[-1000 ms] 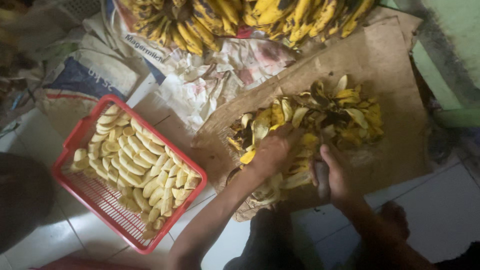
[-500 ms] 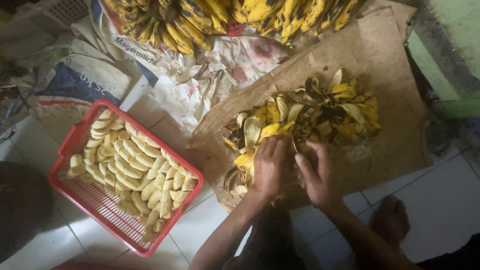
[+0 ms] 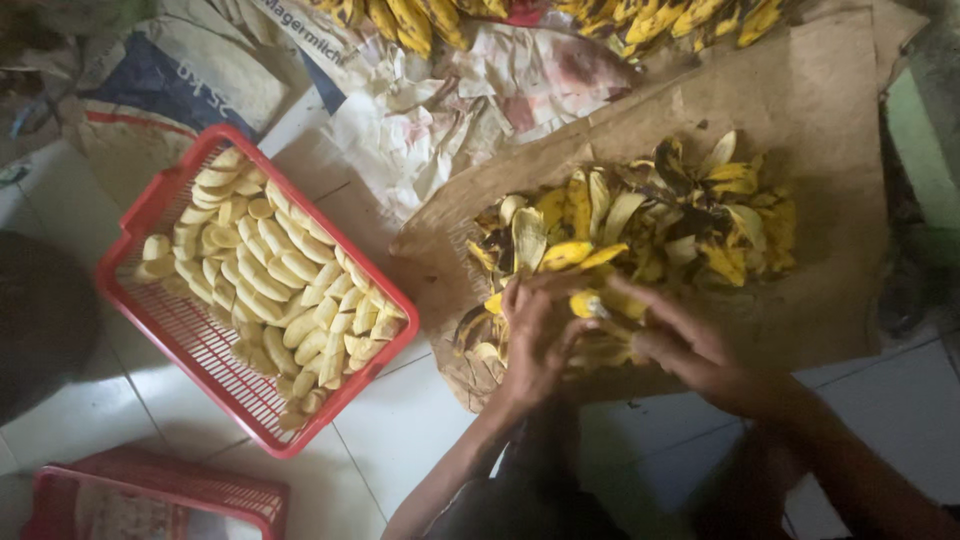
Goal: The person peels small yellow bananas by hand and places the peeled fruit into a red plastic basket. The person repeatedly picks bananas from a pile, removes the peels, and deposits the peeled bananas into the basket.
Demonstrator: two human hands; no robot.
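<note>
My left hand (image 3: 530, 345) is curled around a small yellow banana (image 3: 585, 303) at the near edge of a pile of banana peels (image 3: 660, 215). From the right, my right hand (image 3: 695, 350) reaches in and its fingertips pinch the same banana. The peels lie heaped on a sheet of brown paper (image 3: 810, 110). To the left on the floor stands a red plastic basket (image 3: 392, 305) filled with several peeled pale bananas (image 3: 270, 280). Whether my right hand also holds a tool is hidden.
Bunches of unpeeled yellow bananas (image 3: 420, 20) lie along the top edge. Crumpled white paper (image 3: 420, 130) and printed sacks (image 3: 170, 80) lie behind the basket. A second red basket (image 3: 150, 500) sits bottom left, and a dark round shape (image 3: 40, 320) at the far left on white floor tiles.
Both hands have drawn together over one banana at the pile's near edge. The view has shifted slightly, with the basket and pile now lower in frame.
</note>
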